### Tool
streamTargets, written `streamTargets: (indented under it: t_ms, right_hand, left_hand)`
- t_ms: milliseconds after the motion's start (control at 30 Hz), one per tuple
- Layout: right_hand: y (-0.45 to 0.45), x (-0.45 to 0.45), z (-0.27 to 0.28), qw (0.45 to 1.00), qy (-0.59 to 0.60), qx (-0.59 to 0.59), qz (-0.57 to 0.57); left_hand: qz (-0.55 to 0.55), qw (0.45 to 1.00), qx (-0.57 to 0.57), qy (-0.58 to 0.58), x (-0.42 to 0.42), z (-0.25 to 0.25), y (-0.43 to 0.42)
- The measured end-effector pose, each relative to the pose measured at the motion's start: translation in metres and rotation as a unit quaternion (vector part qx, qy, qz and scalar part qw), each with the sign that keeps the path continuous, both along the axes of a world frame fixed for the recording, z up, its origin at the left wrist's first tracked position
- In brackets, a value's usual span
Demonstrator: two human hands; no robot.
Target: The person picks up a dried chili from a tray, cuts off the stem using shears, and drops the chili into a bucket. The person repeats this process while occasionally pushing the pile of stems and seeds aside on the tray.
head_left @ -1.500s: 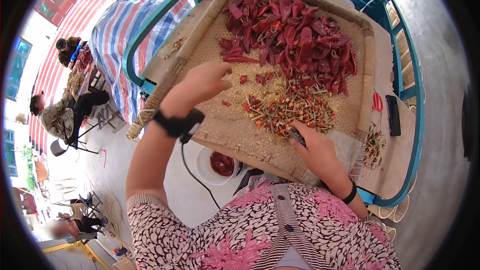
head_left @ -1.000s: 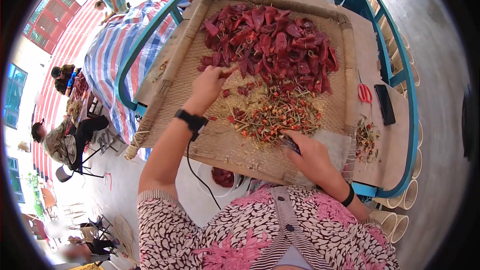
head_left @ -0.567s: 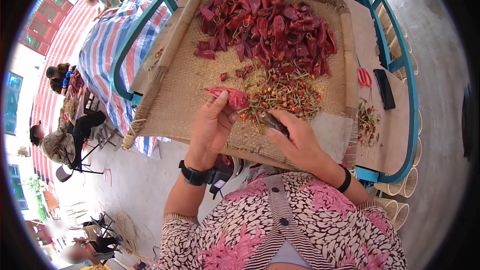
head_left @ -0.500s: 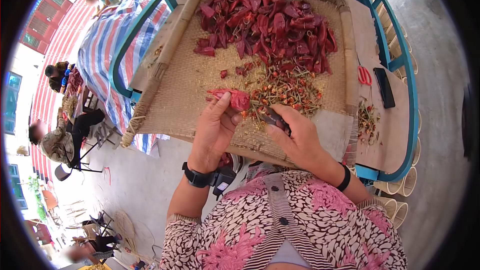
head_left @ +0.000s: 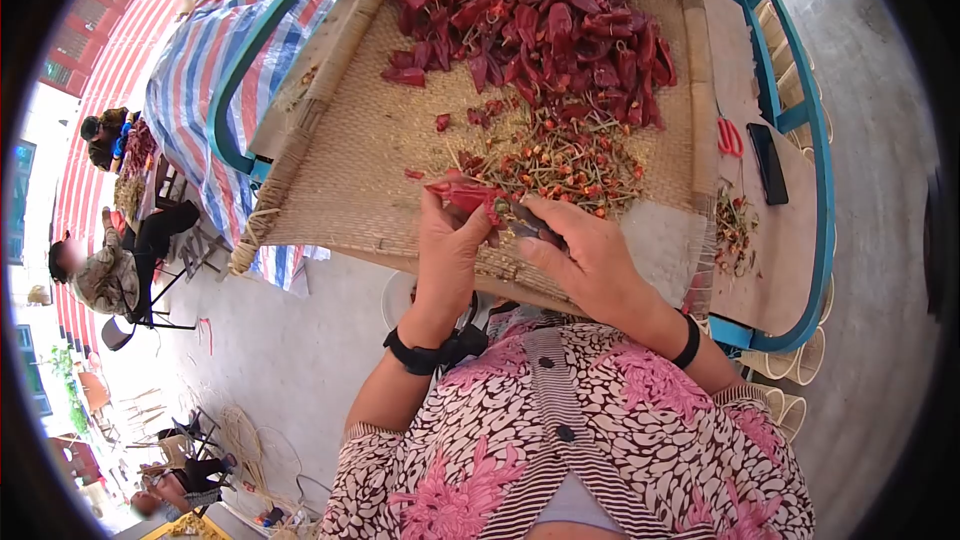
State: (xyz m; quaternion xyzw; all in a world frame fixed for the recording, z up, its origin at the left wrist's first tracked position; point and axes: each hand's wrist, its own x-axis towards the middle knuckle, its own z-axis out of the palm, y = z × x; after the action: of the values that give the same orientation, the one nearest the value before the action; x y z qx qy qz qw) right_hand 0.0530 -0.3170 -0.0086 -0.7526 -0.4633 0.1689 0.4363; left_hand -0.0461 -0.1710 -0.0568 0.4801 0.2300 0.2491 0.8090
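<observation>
A red dried pepper (head_left: 466, 194) is held in my left hand (head_left: 448, 245) above the near part of the woven tray (head_left: 360, 160). My right hand (head_left: 588, 258) grips a dark-handled tool (head_left: 530, 224), its end against the pepper's stem end; the fingers hide much of the tool. Just beyond both hands lies a heap of cut stems and caps (head_left: 570, 165) with scattered yellow seeds. A large pile of red peppers (head_left: 540, 30) covers the far part of the tray.
Red-handled scissors (head_left: 730, 138), a black phone (head_left: 768, 164) and loose stems (head_left: 735, 230) lie right of the tray. A teal rail (head_left: 822, 230) surrounds it. A bucket (head_left: 398, 302) is partly hidden below. Seated people (head_left: 105, 275) and a striped tarp (head_left: 215, 70) are at left.
My left hand has come from the pepper pile to the near tray with a pepper. My right hand has moved left with the tool, now meeting the pepper's stem end.
</observation>
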Motion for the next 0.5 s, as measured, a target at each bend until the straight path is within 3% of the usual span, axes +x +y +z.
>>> streamTargets:
  t_ms: [133,233,433,500]
  right_hand:
    - [-0.003,0.003,-0.002,1.0,0.03,-0.002,0.004]
    - [-0.004,0.007,-0.007,0.999,0.044,0.017,0.001]
    - [-0.008,0.013,-0.01,0.998,0.053,0.015,-0.001]
    - [-0.009,0.014,-0.01,0.999,0.035,0.017,0.0]
  left_hand:
    - [-0.002,0.997,0.076,0.019,0.002,0.011,-0.007]
    - [-0.14,0.988,0.059,-0.039,-0.002,0.0,0.002]
    - [-0.055,0.998,0.011,-0.032,0.002,0.012,-0.008]
    - [-0.082,0.996,0.007,-0.028,0.001,0.007,-0.005]
